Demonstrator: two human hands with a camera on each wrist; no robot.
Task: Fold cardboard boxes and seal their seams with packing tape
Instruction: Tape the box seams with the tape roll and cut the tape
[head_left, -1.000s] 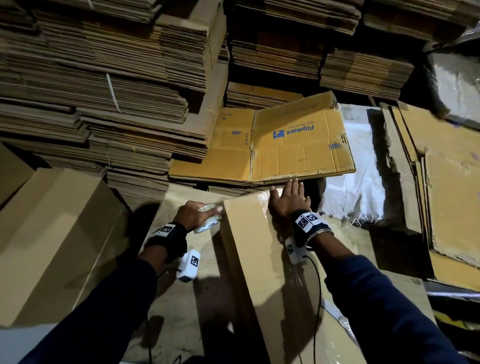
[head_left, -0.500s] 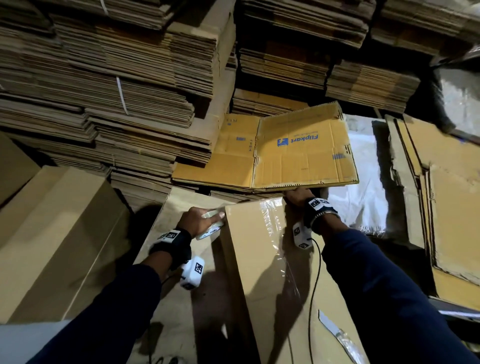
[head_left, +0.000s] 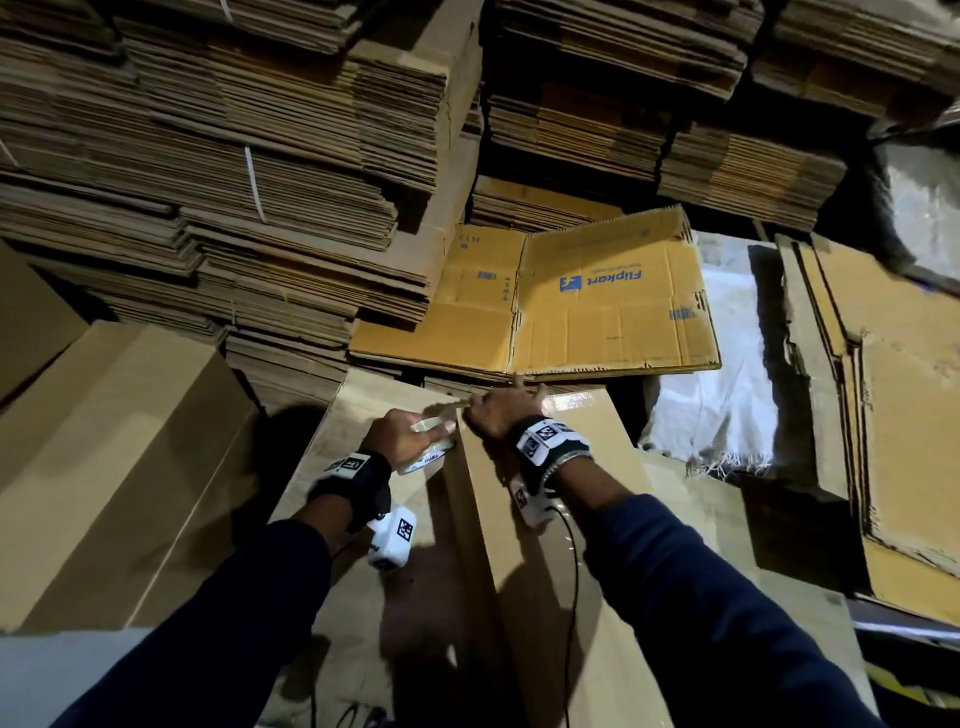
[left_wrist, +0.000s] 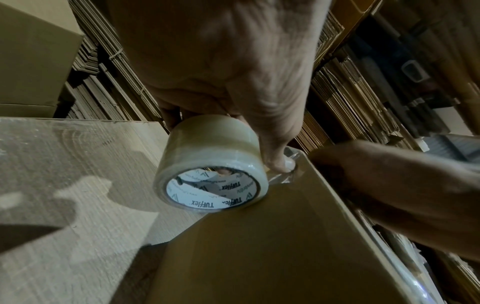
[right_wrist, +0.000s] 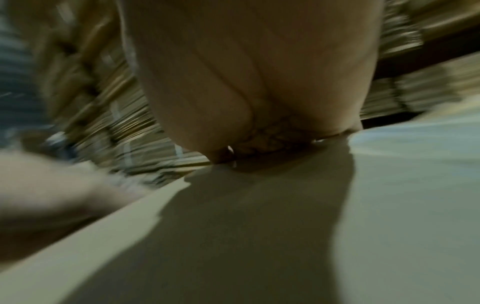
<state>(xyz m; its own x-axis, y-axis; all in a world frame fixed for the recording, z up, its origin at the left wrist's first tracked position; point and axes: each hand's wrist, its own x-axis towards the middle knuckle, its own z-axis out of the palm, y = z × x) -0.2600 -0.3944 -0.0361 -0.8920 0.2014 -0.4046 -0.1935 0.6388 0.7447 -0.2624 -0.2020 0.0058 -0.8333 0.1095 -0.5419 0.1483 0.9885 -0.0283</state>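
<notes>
A long brown cardboard box (head_left: 524, 545) lies lengthwise in front of me, with glossy clear tape along its top. My left hand (head_left: 436, 431) grips a roll of clear packing tape (head_left: 428, 454) against the box's far left top edge. In the left wrist view its thumb presses beside the roll (left_wrist: 210, 174) at the box corner (left_wrist: 298, 164). A short strip of tape (head_left: 452, 405) runs from the roll to my right hand (head_left: 483, 402), whose curled fingers pinch it at the far end. The right wrist view is blurred and shows only the palm (right_wrist: 259, 82) over the box.
Tall stacks of flattened cartons (head_left: 234, 208) fill the back and left. A flat yellow Flipkart carton (head_left: 597, 301) lies just beyond the box. A made-up box (head_left: 119, 467) stands on the left. A white sack (head_left: 711, 395) and flat cardboard sheets (head_left: 883, 415) lie to the right.
My right hand left the far right end of the box and slid left to the tape strip beside the roll. The left hand stayed on the roll at the box's edge.
</notes>
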